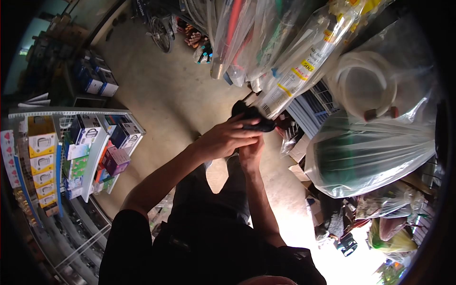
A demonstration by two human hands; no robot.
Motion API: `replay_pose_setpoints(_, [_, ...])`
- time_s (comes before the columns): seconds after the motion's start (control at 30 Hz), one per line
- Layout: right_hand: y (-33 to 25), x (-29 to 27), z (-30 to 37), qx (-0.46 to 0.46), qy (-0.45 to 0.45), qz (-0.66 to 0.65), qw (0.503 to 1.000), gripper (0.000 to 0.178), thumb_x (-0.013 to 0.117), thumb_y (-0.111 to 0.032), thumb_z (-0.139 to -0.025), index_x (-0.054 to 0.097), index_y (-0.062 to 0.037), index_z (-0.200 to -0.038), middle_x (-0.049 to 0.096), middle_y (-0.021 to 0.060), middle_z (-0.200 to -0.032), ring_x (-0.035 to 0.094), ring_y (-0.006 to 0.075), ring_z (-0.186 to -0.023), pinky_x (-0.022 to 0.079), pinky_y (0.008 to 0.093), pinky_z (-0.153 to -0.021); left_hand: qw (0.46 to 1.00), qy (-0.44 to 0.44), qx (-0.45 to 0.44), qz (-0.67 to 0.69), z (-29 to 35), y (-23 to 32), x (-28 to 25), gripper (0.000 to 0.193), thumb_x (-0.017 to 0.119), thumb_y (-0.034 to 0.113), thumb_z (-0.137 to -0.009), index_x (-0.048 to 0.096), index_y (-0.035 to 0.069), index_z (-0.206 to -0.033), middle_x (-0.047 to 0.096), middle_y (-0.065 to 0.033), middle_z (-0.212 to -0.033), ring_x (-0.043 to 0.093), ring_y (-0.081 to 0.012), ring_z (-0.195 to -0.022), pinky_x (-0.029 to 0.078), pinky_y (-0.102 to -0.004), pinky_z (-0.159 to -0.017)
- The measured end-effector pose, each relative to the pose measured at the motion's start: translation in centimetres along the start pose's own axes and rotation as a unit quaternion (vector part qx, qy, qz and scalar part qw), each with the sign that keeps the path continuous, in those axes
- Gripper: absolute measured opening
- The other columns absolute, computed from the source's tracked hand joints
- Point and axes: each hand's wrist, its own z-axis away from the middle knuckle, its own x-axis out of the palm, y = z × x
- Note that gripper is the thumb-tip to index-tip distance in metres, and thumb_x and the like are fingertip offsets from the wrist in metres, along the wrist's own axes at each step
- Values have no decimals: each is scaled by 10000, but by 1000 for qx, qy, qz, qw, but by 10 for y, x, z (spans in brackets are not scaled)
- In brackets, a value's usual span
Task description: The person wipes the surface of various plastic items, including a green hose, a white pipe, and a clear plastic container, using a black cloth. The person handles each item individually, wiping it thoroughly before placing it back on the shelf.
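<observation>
Your 2 hands meet nr the ctr of the frame. L hand: fingers bent over the black object, closed on it. R hand is just below, up against the L; its fingers are mostly hidden, so can't tell how far they're closed. The object sits slightly above & R of ctr, by the lower end of 1 long clear pkg. Shelf w/ boxes at frame L; bike wheel at top, L of ctr.
</observation>
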Motion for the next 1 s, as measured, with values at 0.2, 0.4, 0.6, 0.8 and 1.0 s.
replay_pose_setpoints(0.2, [-63,0,22,12,-54,193,980,415,570,91,-970,582,14,-1378,694,144,-1306,673,228,-1211,556,351,-1003,991,89,-87,43,5,70,-36,523,710,-99,-761,739,69,-1255,644,-24,-1438,509,-300,-1454,555,-405,-1118])
replay_pose_setpoints(0.4, [-59,-17,49,41,-106,158,981,419,608,61,-981,512,52,-1389,637,138,-1321,632,189,-1202,511,317,-1019,981,184,-45,-30,-67,99,-26,501,668,-100,-772,759,66,-1236,664,-33,-1423,525,-278,-1446,525,-391,-1130])
replay_pose_setpoints(0.6, [-41,-65,45,32,-64,105,992,447,631,64,-962,538,15,-1397,695,151,-1257,701,222,-1116,558,333,-955,982,101,-156,10,13,93,74,502,610,-145,-774,769,63,-1203,666,-29,-1423,511,-263,-1456,511,-380,-1133])
replay_pose_setpoints(0.8, [-50,-101,56,32,-202,217,954,679,653,20,-971,375,-16,-1589,587,200,-1480,593,254,-1339,480,372,-1123,934,140,-311,110,68,123,92,478,541,-162,-849,741,65,-1219,727,-116,-1250,665,-298,-1222,548,-380,-1029])
replay_pose_setpoints(1.0, [-121,-112,74,379,-235,77,892,686,598,-306,-1101,250,-125,-1663,531,190,-1526,596,293,-1346,552,444,-1041,654,411,-459,440,46,186,100,378,457,-62,-948,703,8,-1226,737,-98,-1161,693,-180,-1091,540,-314,-977])
